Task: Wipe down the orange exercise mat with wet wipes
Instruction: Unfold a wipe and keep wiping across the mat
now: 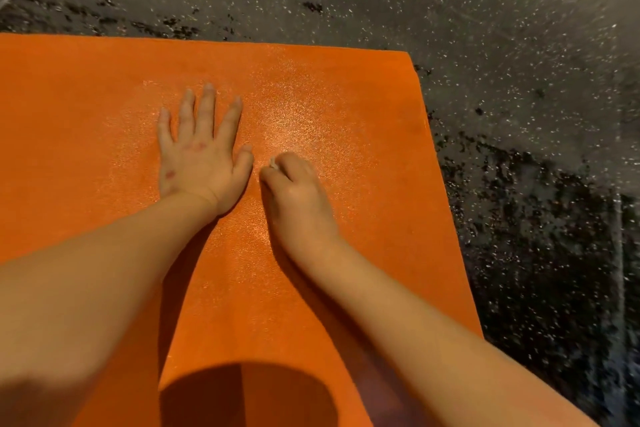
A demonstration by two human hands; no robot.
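Midway through a wiping pass, judging by the damp sheen. Bracing with the left hand (pixel 202 156), just toward 10 o'clock from frame centre: grip spread, fingers straight and splayed toward 12 o'clock, palm flat on the orange mat (pixel 346 97). Bunching a small white wet wipe (pixel 273 163) in the right hand (pixel 294 191), just beside the left thumb on its 3 o'clock side: grip curled tight round the wad, showing only a scrap between thumb and forefinger. Seemingly pressing that fist down onto the mat; cannot tell the contact under the knuckles.

Next, most likely: dragging the wad over the duller stretches, out toward the 3 o'clock edge or back toward 6 o'clock, with the left palm kept planted to stop the mat creeping on the floor (pixel 485 10). Calls for steady downward pressure, and perhaps for opening out the wipe to cover more surface per stroke.

Lying flat on dark speckled flooring, running from 9 o'clock across to about 3 o'clock, with the far edge toward 12 o'clock and a corner near 1 o'clock. Bright orange, finely pebbled, glistening around and ahead of both hands, matte toward 9 o'clock. No visible dirt or tears. Crossed by a dark rounded shadow at 6 o'clock.
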